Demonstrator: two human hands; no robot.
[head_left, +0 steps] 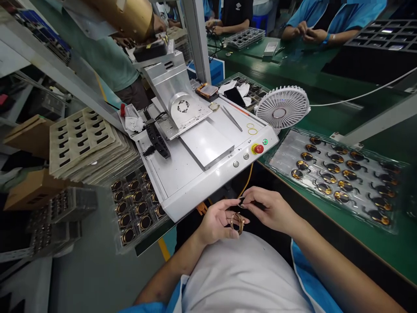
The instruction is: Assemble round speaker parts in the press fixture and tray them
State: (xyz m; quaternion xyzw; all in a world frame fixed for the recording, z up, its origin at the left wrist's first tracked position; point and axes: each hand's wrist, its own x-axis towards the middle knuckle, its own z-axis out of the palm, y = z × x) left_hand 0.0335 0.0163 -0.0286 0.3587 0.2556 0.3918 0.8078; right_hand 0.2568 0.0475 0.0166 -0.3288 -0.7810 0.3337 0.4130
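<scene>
My left hand (219, 222), fingers curled, holds a gold-coloured watch case (237, 223) that looks like an open ring, just above my lap. Close beside it, my right hand (272, 208) pinches a small dark round part (241, 202). The tips of my left fingers reach up to that dark part too. Its details are too small to make out. Both hands are in front of the white machine (195, 191), over the gap between it and the green bench.
A clear tray (283, 152) of round dark-and-orange parts lies right; another tray (140, 234) of gold-rimmed cases lies left. A white fan (282, 106), tweezers (232, 118), yellow rings (251, 131) and a red button (258, 149) are ahead. Stacked trays (81, 143) stand left. Co-workers sit opposite.
</scene>
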